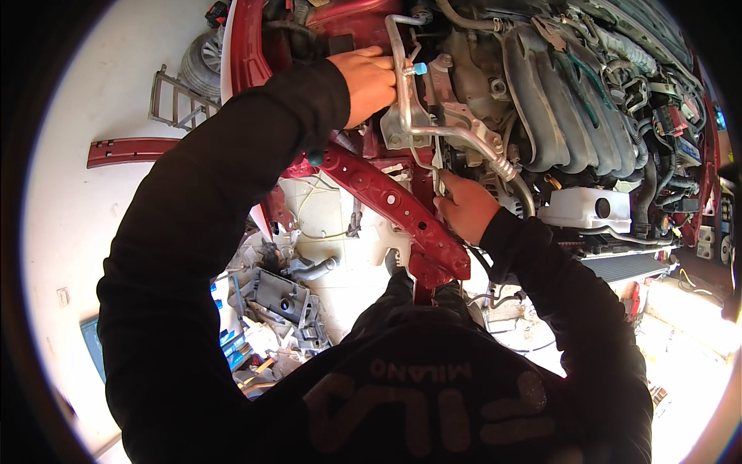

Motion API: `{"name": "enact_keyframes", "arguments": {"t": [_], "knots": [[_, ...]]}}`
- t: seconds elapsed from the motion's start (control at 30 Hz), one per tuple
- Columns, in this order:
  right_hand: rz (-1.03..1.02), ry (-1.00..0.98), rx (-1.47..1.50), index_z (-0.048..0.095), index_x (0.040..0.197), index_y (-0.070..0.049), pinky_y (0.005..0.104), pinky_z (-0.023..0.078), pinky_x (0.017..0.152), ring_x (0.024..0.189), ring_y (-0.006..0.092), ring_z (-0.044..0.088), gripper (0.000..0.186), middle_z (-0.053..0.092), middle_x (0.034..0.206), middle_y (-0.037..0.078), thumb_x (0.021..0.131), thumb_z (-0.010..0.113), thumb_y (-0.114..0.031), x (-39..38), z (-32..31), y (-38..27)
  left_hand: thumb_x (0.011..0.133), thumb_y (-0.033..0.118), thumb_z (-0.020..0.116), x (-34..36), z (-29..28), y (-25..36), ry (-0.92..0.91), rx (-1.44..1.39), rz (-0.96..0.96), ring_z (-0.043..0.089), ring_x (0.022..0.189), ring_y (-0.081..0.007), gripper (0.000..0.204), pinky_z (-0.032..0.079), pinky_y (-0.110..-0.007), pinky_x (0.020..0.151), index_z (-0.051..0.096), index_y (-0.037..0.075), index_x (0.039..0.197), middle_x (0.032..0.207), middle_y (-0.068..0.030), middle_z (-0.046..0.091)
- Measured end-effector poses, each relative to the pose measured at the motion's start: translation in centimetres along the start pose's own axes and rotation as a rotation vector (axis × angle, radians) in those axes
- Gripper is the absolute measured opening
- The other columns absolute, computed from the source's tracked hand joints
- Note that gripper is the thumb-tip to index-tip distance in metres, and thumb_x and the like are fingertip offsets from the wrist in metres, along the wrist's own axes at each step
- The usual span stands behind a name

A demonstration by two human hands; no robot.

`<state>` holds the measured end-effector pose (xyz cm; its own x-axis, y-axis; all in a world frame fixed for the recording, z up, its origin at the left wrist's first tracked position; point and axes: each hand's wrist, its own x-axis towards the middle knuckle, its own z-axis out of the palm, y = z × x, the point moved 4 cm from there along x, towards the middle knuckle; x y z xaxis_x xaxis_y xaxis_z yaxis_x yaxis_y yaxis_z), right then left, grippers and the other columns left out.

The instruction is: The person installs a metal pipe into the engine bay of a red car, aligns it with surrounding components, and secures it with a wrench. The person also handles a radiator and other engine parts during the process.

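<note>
Over the open engine bay, my left hand (pixel 367 83) is closed at a bent silver metal pipe (pixel 401 93); its fingertips are partly hidden at the pipe. A blue cap (pixel 419 69) sits on a short stub of this pipe. Lower and to the right, my right hand (pixel 468 209) has its fingers drawn together at a thin metal pipe (pixel 437 151) that runs down beside the thicker one. What lies inside that grip is mostly hidden. Between and below my hands, a red body rail (pixel 379 193) slants down to the right.
The engine with its dark ribbed intake manifold (pixel 553 100) fills the upper right, beside a white reservoir (pixel 585 207) and a radiator (pixel 626 267). Removed dark plastic parts (pixel 282 298) lie on the floor at lower left. A wheel (pixel 205 62) and a metal frame (pixel 182 104) stand by the wall.
</note>
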<state>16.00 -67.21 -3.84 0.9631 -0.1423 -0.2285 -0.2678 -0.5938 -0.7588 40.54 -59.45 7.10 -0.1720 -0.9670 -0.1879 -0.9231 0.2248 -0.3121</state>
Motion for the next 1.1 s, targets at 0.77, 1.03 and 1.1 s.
{"name": "enact_keyframes", "arguments": {"t": [0.77, 1.03, 1.1], "knots": [[-0.022, -0.044, 0.075, 0.046, 0.150, 0.011, 0.0497, 0.054, 0.087, 0.101, 0.0499, 0.068, 0.058, 0.067, 0.102, 0.034, 0.100, 0.062, -0.015, -0.6, -0.8, -2.6, 0.086, 0.008, 0.072, 2.2, 1.4, -1.2, 0.376, -0.303, 0.096, 0.061, 0.119, -0.0314, 0.015, 0.048, -0.047, 0.112, 0.062, 0.012, 0.096, 0.108, -0.0080, 0.063], [-0.135, -0.069, 0.079, 0.051, 0.145, 0.008, 0.0447, 0.055, 0.080, 0.084, 0.0431, 0.071, 0.050, 0.070, 0.092, 0.027, 0.099, 0.061, -0.007, 1.5, -0.2, -2.5, 0.071, 0.000, 0.076, 1.6, 0.8, -2.3, 0.173, -0.404, 0.056, 0.060, 0.126, -0.0385, 0.033, 0.044, -0.051, 0.118, 0.067, 0.015, 0.099, 0.120, -0.0138, 0.064], [-0.138, -0.117, 0.177, 0.054, 0.140, 0.006, 0.0426, 0.055, 0.075, 0.078, 0.0340, 0.070, 0.043, 0.070, 0.089, 0.023, 0.099, 0.060, -0.005, 1.8, -0.2, -2.3, 0.071, 0.000, 0.074, 1.7, 0.5, -2.3, 0.132, -0.404, 0.046, 0.059, 0.126, -0.0367, 0.032, 0.042, -0.052, 0.119, 0.068, 0.016, 0.098, 0.116, -0.0126, 0.062]]}}
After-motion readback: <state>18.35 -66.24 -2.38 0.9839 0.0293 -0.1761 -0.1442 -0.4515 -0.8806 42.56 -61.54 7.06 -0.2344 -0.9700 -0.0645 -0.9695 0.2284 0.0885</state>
